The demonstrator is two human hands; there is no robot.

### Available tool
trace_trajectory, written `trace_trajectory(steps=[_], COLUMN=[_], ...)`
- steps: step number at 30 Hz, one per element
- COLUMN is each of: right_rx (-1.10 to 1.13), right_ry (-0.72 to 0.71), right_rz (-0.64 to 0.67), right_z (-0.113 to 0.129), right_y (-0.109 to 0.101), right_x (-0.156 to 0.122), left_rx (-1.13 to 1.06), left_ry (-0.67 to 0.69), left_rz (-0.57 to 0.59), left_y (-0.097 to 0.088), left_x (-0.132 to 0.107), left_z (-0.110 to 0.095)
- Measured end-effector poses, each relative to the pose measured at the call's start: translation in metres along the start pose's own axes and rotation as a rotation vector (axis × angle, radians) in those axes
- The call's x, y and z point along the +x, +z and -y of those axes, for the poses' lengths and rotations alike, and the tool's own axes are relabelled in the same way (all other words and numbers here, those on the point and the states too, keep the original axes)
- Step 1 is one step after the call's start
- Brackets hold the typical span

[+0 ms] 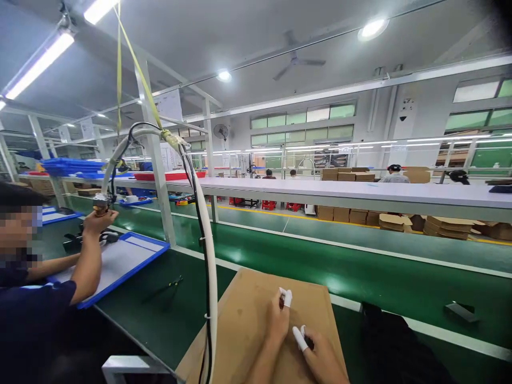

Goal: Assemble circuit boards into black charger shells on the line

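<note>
My left hand (279,319) is held above a brown cardboard sheet (248,309), its fingers curled together. White finger cots cover some of its fingertips, and a small dark reddish bit shows between them, too small to name. Lower and to the right, my right hand (320,356) is also curled, with white cots on its thumb and a finger. Something dark shows in its grip, mostly hidden by the fingers. The two hands are close together but apart.
At left a co-worker's hand (98,221) grips a hose-fed tool above a blue-rimmed tray (132,261). A thick white hose (210,256) arches down beside the cardboard. Pliers (175,282) lie on the green bench. Black cloth (396,341) lies right; a raised white shelf (320,189) runs behind.
</note>
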State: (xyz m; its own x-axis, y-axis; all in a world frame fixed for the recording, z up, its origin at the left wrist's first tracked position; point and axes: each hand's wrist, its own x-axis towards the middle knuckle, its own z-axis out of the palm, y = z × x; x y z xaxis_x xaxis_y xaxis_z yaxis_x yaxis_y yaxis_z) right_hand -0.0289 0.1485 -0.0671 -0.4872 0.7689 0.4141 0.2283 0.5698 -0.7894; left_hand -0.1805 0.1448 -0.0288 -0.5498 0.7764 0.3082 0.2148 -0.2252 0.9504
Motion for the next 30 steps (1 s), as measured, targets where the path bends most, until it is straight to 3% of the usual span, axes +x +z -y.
trace_trajectory(steps=[9, 15, 20, 30], right_rx=[-0.018, -0.021, -0.067, -0.178], right_ry=[0.065, 0.078, -0.038, -0.234], right_rz=[0.003, -0.095, -0.180, -0.197], right_z=[0.006, 0.009, 0.010, 0.017], right_y=[-0.003, -0.006, -0.004, -0.004], right_x=[0.002, 0.003, 0.004, 0.006], left_rx=[0.091, 0.076, 0.077, 0.151], left_ry=[0.061, 0.082, 0.089, 0.100], left_rz=[0.042, 0.066, 0.046, 0.005], left_y=[0.003, 0.006, 0.005, 0.000], left_x=[0.005, 0.008, 0.012, 0.007], left_z=[0.009, 0.010, 0.014, 0.007])
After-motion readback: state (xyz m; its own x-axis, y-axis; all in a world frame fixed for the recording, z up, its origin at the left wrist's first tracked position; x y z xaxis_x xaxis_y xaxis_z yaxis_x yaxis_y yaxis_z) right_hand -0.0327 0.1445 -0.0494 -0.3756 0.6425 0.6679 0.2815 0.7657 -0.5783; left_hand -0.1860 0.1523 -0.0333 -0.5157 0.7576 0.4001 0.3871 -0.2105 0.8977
